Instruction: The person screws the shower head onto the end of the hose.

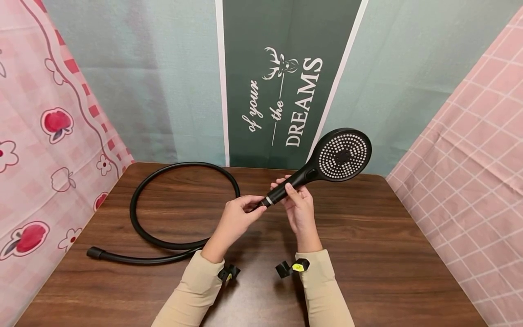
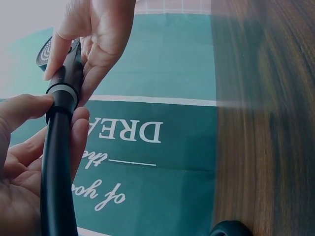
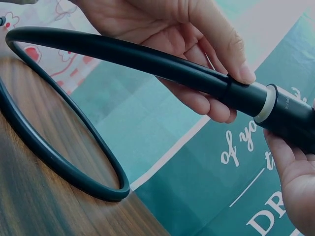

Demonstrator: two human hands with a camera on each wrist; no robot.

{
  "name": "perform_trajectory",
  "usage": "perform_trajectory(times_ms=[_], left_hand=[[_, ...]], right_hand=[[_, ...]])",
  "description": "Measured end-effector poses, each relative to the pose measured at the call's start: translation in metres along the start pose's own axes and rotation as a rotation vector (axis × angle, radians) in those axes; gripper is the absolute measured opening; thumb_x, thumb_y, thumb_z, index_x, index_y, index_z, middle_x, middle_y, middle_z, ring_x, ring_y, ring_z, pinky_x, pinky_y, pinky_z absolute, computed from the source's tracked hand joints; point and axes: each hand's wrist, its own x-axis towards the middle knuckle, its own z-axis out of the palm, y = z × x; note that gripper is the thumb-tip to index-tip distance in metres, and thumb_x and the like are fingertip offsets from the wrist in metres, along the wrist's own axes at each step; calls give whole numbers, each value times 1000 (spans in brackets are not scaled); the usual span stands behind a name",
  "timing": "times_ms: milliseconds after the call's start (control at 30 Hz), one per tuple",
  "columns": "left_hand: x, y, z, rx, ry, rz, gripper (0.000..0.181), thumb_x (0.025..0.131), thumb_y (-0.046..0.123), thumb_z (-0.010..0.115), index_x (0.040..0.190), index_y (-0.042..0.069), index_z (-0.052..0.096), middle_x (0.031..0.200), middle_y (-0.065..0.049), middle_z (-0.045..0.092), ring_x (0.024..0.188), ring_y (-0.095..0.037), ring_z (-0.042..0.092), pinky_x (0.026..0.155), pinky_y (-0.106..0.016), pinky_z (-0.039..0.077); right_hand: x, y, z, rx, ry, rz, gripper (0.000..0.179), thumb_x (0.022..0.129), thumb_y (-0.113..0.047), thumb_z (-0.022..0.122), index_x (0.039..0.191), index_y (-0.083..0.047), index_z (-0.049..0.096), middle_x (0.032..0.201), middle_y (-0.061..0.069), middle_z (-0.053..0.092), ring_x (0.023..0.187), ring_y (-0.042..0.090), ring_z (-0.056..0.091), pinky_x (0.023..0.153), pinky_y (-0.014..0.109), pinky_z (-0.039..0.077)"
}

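A black handheld shower head (image 1: 342, 155) with rows of pale nozzles is held up over the table, tilted with its face toward the head camera. My right hand (image 1: 300, 206) grips its handle (image 1: 292, 184). My left hand (image 1: 239, 218) pinches the end fitting of a black shower hose (image 3: 157, 61) between thumb and fingers. That fitting (image 3: 241, 93) meets the handle's lower end, where a pale ring (image 3: 267, 104) shows at the joint. Whether the threads are engaged cannot be seen.
The hose loops across the left of the brown wooden table (image 1: 367, 254), and its free end (image 1: 95, 252) lies near the left edge. A green printed cloth (image 1: 253, 27) hangs behind; pink patterned cloths (image 1: 482, 150) hang at both sides.
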Motion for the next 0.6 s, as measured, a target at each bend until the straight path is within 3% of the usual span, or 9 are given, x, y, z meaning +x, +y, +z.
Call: perform_trajectory(times_ms=[600], left_hand=[[-1, 2, -1, -2, 3, 25, 25, 91, 13, 72, 115, 8, 74, 105, -9, 74, 92, -19, 71, 82, -36, 59]], right_hand=[[1, 0, 0, 0, 7, 5, 15, 102, -6, 52, 116, -8, 57, 102, 2, 73, 97, 16, 74, 93, 31, 56]])
